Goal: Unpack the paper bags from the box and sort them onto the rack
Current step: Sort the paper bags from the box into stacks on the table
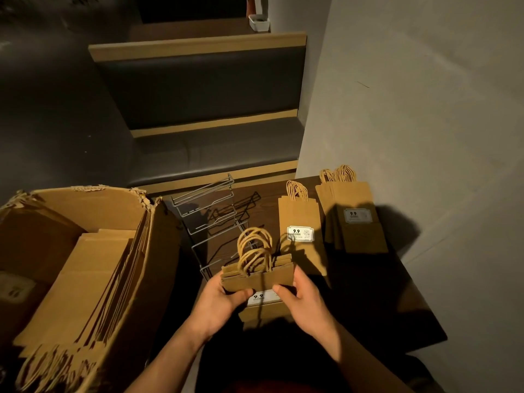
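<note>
I hold a small stack of brown paper bags (259, 275) upright over the dark table, handles up. My left hand (224, 300) grips its left side and my right hand (300, 297) grips its right side, thumbs on the front. A white price label (259, 297) shows between my thumbs. Just behind the stack stands the grey wire rack (211, 222). The open cardboard box (85, 273) at the left holds many flat brown bags. One pile of bags (302, 236) lies right of the rack, and another pile (354, 214) lies further right.
The dark table (397, 293) ends at a grey wall (425, 109) on the right. Behind the table stands a dark padded bench (209, 114) with wooden trim. A white tray (258, 23) sits far back on a ledge.
</note>
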The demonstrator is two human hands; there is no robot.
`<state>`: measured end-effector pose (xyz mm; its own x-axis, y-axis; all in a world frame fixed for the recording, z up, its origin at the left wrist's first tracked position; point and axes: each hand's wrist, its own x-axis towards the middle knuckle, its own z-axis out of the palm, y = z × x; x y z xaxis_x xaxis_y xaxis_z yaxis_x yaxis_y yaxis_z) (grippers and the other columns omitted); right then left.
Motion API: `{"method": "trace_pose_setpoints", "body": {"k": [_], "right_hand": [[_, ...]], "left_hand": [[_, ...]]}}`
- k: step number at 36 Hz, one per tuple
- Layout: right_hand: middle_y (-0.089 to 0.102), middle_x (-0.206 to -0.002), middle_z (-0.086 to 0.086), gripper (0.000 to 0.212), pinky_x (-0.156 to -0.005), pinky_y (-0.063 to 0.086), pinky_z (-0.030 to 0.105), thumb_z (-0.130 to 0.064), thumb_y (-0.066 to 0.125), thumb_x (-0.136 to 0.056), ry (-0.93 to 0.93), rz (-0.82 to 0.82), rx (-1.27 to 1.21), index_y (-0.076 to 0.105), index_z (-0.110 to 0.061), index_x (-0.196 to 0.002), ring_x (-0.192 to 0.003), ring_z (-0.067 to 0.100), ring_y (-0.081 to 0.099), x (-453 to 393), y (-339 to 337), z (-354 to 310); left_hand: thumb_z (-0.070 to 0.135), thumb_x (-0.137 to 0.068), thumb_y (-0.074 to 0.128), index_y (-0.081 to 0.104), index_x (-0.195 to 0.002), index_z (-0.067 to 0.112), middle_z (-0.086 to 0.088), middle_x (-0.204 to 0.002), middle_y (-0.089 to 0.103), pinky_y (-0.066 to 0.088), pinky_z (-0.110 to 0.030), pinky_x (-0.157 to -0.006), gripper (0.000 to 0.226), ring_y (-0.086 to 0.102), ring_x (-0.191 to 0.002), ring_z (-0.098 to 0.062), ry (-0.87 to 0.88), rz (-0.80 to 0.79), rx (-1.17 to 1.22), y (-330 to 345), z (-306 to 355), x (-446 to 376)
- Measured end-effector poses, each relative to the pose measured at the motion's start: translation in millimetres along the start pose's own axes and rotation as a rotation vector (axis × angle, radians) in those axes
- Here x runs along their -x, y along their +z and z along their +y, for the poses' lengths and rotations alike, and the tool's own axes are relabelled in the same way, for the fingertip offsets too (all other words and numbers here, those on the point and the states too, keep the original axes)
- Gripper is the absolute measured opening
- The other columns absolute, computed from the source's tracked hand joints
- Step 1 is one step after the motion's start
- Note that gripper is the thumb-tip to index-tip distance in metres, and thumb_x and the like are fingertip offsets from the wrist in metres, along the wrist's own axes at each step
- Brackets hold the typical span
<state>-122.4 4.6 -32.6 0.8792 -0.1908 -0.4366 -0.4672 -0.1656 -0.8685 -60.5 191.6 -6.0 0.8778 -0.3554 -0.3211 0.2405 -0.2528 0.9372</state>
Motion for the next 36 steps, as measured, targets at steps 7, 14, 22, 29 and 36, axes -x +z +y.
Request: {"method": "trace_pose_setpoints", "body": {"k": [7, 14, 22, 29, 36], "right_hand": [[0.068, -0.109, -0.014, 0.034, -0.092, 0.049, 0.021, -0.014, 0.069, -0.087, 0.048, -0.041, -0.004, 0.060, -0.030, -0.116, -0.103, -0.005, 0.061, 0.4, -5.1, 4.9], [0.072, -0.107, -0.011, 0.029, -0.100, 0.049, 0.033, -0.015, 0.070, -0.086, 0.075, -0.038, -0.046, 0.065, -0.026, -0.112, -0.102, 0.001, 0.065, 0.7, -8.7, 7.3], [0.061, -0.131, -0.009, 0.053, -0.108, 0.041, 0.038, -0.030, 0.067, -0.087, -0.009, 0.032, -0.214, 0.049, -0.025, -0.136, -0.123, 0.008, 0.055, -5.1, -8.9, -11.4], [0.047, -0.140, -0.009, 0.075, -0.107, 0.041, 0.029, -0.015, 0.062, -0.082, 0.006, 0.130, -0.173, 0.026, -0.033, -0.146, -0.122, 0.009, 0.052, -0.8, -14.6, -21.6], [0.055, -0.120, 0.002, 0.063, -0.068, 0.056, 0.026, -0.007, 0.059, -0.091, -0.156, 0.333, -0.088, 0.032, -0.024, -0.146, -0.098, 0.018, 0.062, -36.0, -76.6, -93.7]], "left_hand": [[-0.009, -0.083, 0.067, 0.070, -0.100, 0.008, 0.014, -0.092, 0.075, 0.048, -0.012, -0.078, 0.024, 0.069, -0.086, -0.001, -0.024, -0.071, -0.077, 6.7, -14.5, 1.9], [-0.006, -0.086, 0.064, 0.068, -0.103, 0.009, 0.007, -0.096, 0.076, 0.050, -0.017, -0.077, 0.023, 0.070, -0.087, -0.004, -0.042, -0.054, 0.008, 10.7, -13.4, 4.3], [-0.003, -0.086, 0.067, 0.063, -0.117, 0.018, 0.003, -0.107, 0.074, 0.051, -0.018, -0.080, 0.038, 0.069, -0.094, -0.010, -0.080, -0.122, 0.031, 9.8, -10.4, -1.7], [-0.012, -0.084, 0.062, 0.057, -0.118, 0.021, 0.000, -0.110, 0.071, 0.047, -0.044, -0.102, 0.047, 0.064, -0.110, -0.019, -0.089, -0.070, 0.105, 26.5, 7.3, -14.9], [-0.004, -0.086, 0.065, 0.044, -0.135, 0.027, -0.001, -0.120, 0.065, 0.049, -0.041, -0.100, 0.061, 0.062, -0.112, -0.021, -0.011, -0.108, 0.222, 44.4, 93.2, -56.3]]}}
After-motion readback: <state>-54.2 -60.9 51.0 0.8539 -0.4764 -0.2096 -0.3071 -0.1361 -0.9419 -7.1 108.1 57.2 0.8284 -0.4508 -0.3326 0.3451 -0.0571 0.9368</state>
